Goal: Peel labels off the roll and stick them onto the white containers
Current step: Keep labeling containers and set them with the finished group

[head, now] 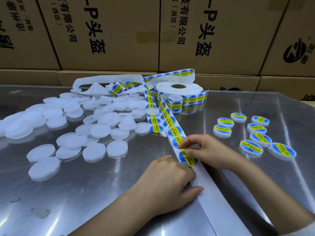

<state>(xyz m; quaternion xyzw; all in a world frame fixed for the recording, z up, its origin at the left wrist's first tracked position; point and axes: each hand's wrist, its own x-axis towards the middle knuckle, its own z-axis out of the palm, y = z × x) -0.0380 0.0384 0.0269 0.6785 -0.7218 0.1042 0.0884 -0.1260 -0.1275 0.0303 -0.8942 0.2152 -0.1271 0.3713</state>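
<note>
Blue-yellow "SOLDERING PASTE" label (180, 145) — right hand (207, 150) pinches its edge, left hand (167, 182) pins the backing strip (209, 189) to the worktop (102, 193).

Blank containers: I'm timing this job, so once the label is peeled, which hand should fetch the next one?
Left, probably. The blank containers lie on its side; the left hand only holds the backing strip, while the right hand pinches the label.
</note>
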